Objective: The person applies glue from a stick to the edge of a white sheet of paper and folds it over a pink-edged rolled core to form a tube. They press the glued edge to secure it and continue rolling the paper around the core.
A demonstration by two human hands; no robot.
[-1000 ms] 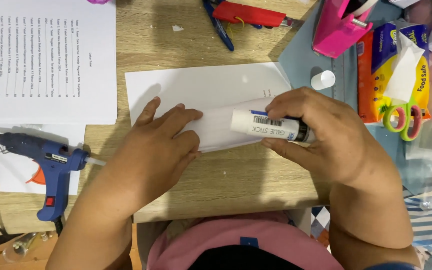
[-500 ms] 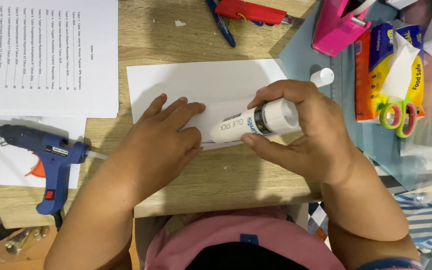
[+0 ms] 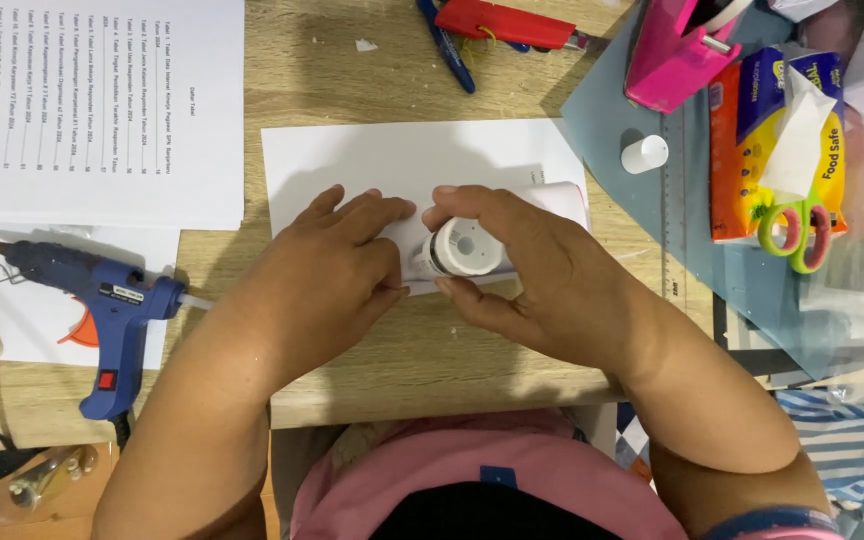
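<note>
Glue stick (image 3: 462, 247) sits at the centre of the frame, gripped in our right hand (image 3: 542, 275), with its round end turned up toward the camera. A second ago the same stick lay sideways along the paper so its side showed; half a second ago it was tilting up; now we look almost straight at its end. The fingers of that hand wrap around the barrel. Our left hand (image 3: 327, 275) holds nothing: it lies flat, palm down, on the white folded sheet (image 3: 402, 160), its fingertips touching the stick's lower end. It has kept to much the same spot on the sheet across all three frames.

The sheet lies on the wooden table (image 3: 422, 370), mid-frame, partly under both hands. A small white cap (image 3: 644, 153) stands apart from the stick, to the upper right, on a grey-blue mat (image 3: 602, 110).

As for containers, an orange-and-blue tissue pack (image 3: 742, 150) at the right has a white tissue (image 3: 802, 125) poking out of its slot, and green-and-pink scissors (image 3: 797, 230) lie across it. A pink tape dispenser (image 3: 672, 50) stands at the top. At the left, a blue glue gun (image 3: 102, 310) rests below a printed page (image 3: 92, 100).
</note>
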